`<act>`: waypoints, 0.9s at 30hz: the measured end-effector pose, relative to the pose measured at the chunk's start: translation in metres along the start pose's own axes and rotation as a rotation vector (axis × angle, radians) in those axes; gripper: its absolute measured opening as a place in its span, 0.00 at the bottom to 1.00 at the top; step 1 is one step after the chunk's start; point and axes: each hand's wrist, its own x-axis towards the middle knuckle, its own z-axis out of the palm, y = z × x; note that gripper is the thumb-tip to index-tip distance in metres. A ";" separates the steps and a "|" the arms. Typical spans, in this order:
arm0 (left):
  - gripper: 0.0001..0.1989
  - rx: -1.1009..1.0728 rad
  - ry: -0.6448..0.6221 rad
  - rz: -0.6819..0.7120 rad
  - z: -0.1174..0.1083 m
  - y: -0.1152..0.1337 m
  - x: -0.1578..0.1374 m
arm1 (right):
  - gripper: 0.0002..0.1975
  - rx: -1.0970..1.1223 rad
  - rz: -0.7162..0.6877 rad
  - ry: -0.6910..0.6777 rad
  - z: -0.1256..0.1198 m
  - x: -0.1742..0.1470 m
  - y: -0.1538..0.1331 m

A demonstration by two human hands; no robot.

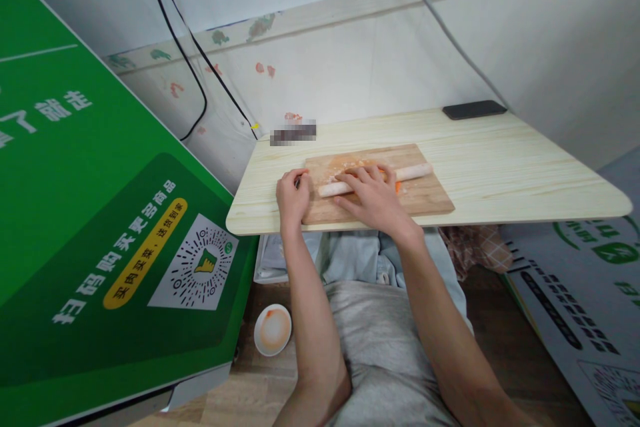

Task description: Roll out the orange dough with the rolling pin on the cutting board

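A pale rolling pin [416,172] lies slantwise across the wooden cutting board [433,200]. Over its middle is my right hand [373,193], fingers curved across the far side and thumb on the near side. Orange and white crumbs are scattered on the board, partly hidden beneath the pin and this hand. My left hand [293,197] is at the board's left edge, its fingers curled closed. A small dark patch shows between those fingers, and what it is I cannot make out.
The board lies near the front edge of a light wood-grain table [525,167]. A black phone-like slab [475,109] is at the back. On the floor stands a white bowl [273,330]. A green panel [125,213] rises on the left; cables hang along the wall.
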 end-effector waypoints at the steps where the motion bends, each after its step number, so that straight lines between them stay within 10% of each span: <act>1: 0.12 0.002 0.000 0.001 0.000 0.000 0.000 | 0.21 0.001 -0.002 -0.003 -0.001 0.000 0.000; 27: 0.12 -0.011 0.002 0.003 0.000 0.001 0.000 | 0.20 0.017 0.005 0.004 -0.001 0.002 0.000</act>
